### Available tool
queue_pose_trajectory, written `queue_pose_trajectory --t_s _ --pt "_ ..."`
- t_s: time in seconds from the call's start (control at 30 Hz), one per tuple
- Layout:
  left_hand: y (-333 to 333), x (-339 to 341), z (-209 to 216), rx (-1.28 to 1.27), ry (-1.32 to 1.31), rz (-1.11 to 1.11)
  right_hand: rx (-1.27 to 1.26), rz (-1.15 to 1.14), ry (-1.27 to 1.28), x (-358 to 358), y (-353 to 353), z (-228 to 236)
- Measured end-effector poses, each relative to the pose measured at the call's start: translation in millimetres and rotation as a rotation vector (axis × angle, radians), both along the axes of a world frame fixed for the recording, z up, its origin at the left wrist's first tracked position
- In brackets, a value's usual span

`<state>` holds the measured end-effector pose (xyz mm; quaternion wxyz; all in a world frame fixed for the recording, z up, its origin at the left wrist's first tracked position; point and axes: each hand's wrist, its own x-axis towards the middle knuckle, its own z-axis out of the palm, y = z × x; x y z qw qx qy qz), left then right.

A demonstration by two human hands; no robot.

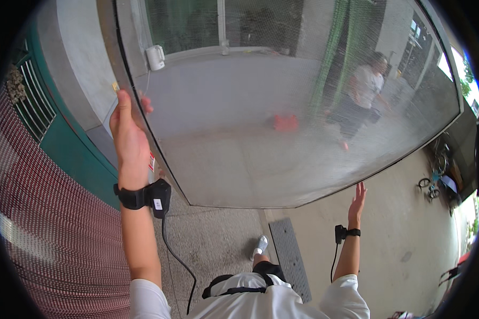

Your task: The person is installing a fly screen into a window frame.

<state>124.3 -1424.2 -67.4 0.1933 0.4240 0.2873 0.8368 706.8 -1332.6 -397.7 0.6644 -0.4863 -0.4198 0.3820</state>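
A large framed mesh screen point(234, 154) tilts up in front of me, with a thin dark frame around see-through netting. My left hand point(130, 130) grips its left edge, thumb on the near side and fingertips showing past the frame. Under the screen's lower right edge is my right hand point(358, 203), fingers stretched upward and their tips at the frame. Its thumb and any part behind the frame cannot be made out. Each wrist wears a black strap with a small cabled device, the left device point(158, 198) being plainer to see.
Through the mesh, a person in a white top point(366, 87) and a red object point(286, 123) show blurred. A green gate point(80, 154) and red woven sheeting point(42, 212) stand at left. A grey ramp plate point(290, 255) lies by my foot; a small bicycle point(434, 183) stands far right.
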Motion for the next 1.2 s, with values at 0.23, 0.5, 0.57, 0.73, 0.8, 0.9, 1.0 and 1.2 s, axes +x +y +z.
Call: queue_pose_trajectory --t_s 0.23,0.5,0.57,0.73,0.8,0.9,1.0,1.2 --pt "85 -29 25 0.018 0.069 0.142 -0.03 -0.109 0.375 -34 196 -47" --pt "200 -87 40 -0.014 0.141 0.268 0.118 0.296 0.722 -119 378 -36" --pt "228 -97 48 -0.019 0.119 0.249 0.151 0.33 0.773 -122 426 -14" --pt "350 -153 74 0.087 0.024 0.213 0.34 0.435 0.788 -147 558 104" --pt "397 -174 86 0.105 0.009 0.165 0.384 0.393 0.66 -136 602 159" --pt "459 -213 122 0.164 -0.002 0.048 0.524 0.423 0.54 -135 661 253" --pt "535 -237 143 0.263 0.054 -0.093 0.729 0.516 0.384 -88 708 341" --pt "654 -282 188 0.251 -0.038 -0.17 0.893 0.211 0.169 -64 765 462"
